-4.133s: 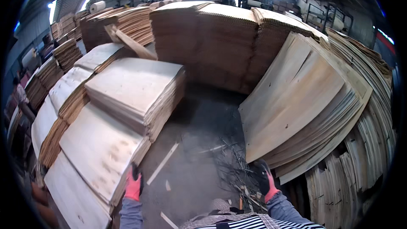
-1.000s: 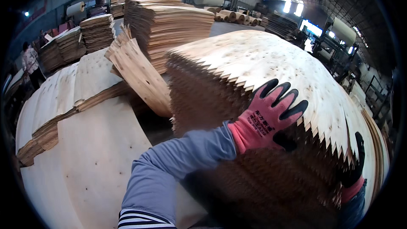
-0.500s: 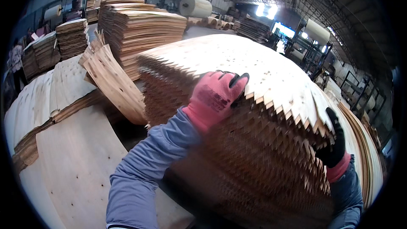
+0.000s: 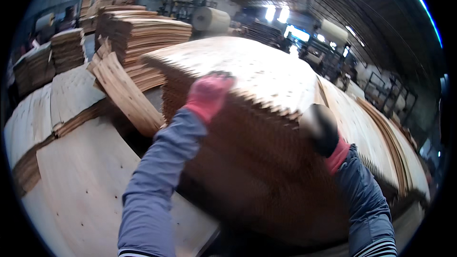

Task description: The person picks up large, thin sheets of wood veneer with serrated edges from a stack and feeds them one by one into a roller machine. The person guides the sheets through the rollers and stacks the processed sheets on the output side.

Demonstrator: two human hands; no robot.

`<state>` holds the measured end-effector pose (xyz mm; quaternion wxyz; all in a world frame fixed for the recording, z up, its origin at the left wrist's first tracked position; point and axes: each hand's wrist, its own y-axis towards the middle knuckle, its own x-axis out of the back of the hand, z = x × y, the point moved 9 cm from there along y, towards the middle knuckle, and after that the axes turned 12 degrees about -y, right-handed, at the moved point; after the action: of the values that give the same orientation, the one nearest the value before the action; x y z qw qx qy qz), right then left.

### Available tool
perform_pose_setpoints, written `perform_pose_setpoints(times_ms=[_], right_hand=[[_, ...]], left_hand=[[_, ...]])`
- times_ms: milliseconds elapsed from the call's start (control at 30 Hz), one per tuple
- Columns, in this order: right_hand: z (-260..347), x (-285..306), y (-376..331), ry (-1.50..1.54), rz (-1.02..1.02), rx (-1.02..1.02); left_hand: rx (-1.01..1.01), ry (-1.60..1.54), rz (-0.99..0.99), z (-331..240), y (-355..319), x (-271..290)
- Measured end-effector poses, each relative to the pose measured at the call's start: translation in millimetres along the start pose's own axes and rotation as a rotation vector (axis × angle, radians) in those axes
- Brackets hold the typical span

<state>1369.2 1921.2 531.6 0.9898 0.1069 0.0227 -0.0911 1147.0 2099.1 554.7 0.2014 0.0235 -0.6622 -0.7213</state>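
Observation:
A tall stack of wood veneer sheets with a jagged front edge stands before me, its pale top sheet dotted with small knots. My left hand, in a pink glove with black fingertips, is closed over the stack's upper front edge, fingertips on the top sheet. At the stack's right front corner is my right hand, in a pink glove with a black palm and fingers. Motion smears its fingers, so I cannot tell whether they grip or only touch the sheets there.
A loose bent veneer strip leans at the left, beside low veneer piles. Another tall veneer stack stands behind. To the right lies another veneer pile. A large pale roll and machinery are farther back.
My right hand has moved inward to the left along the front edge. My left hand has also shifted left in view and stays at the edge. The whole view has turned slightly.

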Motion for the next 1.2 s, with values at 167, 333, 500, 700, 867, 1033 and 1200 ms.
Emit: perform_pose_setpoints(times_ms=[167, 333, 500, 700, 867, 1033, 1200], right_hand=[[-16, -79, -113, 0.012, -0.236, -0.140], [-9, -126, -261, 0.008, -0.283, -0.240], [-43, -142, -422, 0.157, -0.236, -0.272], [-74, -153, -513, 0.164, -0.226, -0.458], [-116, -129, -533, 0.230, -0.246, -0.473], [-167, -112, -529, 0.083, -0.368, -0.525], [-162, -106, -525, -0.045, -0.602, -0.581]], left_hand=[[0.090, -0.049, 0.103, -75, -30, 140], [0.111, 0.072, 0.216, -184, -78, 249], [0.057, 0.180, 0.277, -316, -158, 357], [-0.015, 0.017, 0.378, -410, -236, 388], [0.113, -0.048, 0.360, -418, -318, 352], [0.132, -0.076, 0.436, -415, -361, 331], [0.169, -0.399, 0.907, -408, -295, 317]])
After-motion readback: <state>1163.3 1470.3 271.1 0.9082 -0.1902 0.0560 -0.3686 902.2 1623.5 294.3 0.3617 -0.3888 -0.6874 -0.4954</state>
